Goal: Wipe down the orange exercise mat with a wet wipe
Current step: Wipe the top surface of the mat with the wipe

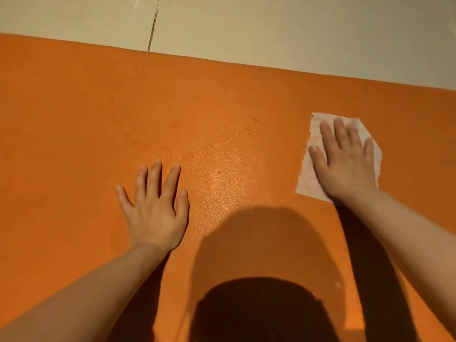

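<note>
The orange exercise mat (pixel 74 107) fills most of the view, its far edge running diagonally from upper left to right. A white wet wipe (pixel 307 178) lies spread flat on the mat at the right. My right hand (pixel 345 164) presses down on the wipe with straight, spread fingers. My left hand (pixel 155 208) rests flat on the bare mat at centre left, fingers spread, holding nothing. A streak of wet droplets (pixel 222 144) glistens on the mat between the two hands.
Beige floor tiles (pixel 271 28) with a dark grout line (pixel 154 23) lie beyond the mat's far edge. The dark shadow of my head and arms (pixel 259 280) falls across the near part of the mat.
</note>
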The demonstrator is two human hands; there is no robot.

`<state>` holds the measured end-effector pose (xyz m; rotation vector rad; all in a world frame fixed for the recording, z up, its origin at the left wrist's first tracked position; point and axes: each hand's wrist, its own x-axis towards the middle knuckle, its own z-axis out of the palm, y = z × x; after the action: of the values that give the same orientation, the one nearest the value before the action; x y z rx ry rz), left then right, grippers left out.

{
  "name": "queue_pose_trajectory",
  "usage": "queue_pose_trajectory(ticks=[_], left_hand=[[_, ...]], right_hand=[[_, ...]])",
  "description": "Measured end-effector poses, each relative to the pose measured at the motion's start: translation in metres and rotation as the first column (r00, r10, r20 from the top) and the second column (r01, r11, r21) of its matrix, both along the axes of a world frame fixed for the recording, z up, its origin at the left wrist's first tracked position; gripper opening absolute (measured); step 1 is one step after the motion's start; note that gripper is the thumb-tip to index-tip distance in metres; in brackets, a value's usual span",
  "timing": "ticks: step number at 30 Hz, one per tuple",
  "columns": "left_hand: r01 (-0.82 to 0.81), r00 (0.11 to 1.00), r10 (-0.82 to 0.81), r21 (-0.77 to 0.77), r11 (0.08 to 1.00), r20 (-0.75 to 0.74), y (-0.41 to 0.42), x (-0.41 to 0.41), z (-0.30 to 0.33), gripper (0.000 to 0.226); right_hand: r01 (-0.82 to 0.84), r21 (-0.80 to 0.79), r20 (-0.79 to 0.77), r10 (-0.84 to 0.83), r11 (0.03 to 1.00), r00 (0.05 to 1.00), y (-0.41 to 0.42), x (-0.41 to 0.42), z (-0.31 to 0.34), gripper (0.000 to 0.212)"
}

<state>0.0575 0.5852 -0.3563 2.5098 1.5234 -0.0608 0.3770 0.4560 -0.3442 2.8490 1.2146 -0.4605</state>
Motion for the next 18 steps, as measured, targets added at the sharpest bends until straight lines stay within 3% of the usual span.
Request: queue_pose_trajectory(ticks=[2, 4, 6, 8, 13, 18], left_hand=[[-0.001, 1.0, 0.001, 0.009, 1.0, -0.006, 0.002, 0.001, -0.001, 0.06], [-0.003, 1.0, 0.003, 0.021, 1.0, 0.0, 0.004, 0.001, -0.001, 0.059], [-0.003, 1.0, 0.003, 0.04, 0.999, 0.009, 0.003, 0.001, -0.002, 0.058], [0.003, 1.0, -0.003, 0.062, 0.998, 0.004, 0.001, -0.001, -0.003, 0.057], [0.014, 1.0, -0.015, 0.074, 0.997, 0.013, 0.003, -0.001, -0.003, 0.058], [0.035, 0.999, -0.036, 0.066, 0.997, 0.004, 0.006, -0.002, -0.003, 0.063]], right_hand=[[0.005, 0.021, 0.014, -0.005, 1.0, 1.0, 0.005, -0.024, -0.005, 0.074], [-0.178, 0.096, 0.042, 0.175, 0.979, 0.984, 0.012, -0.07, -0.01, 0.069], [-0.414, 0.169, 0.041, 0.413, 0.895, 0.91, 0.019, -0.121, -0.014, 0.063], [-0.523, 0.179, 0.013, 0.529, 0.834, 0.849, 0.033, -0.149, -0.015, 0.06], [-0.547, 0.073, -0.007, 0.549, 0.834, 0.836, 0.106, -0.102, -0.01, 0.07], [-0.365, -0.086, 0.047, 0.37, 0.927, 0.928, 0.155, 0.007, -0.001, 0.063]])
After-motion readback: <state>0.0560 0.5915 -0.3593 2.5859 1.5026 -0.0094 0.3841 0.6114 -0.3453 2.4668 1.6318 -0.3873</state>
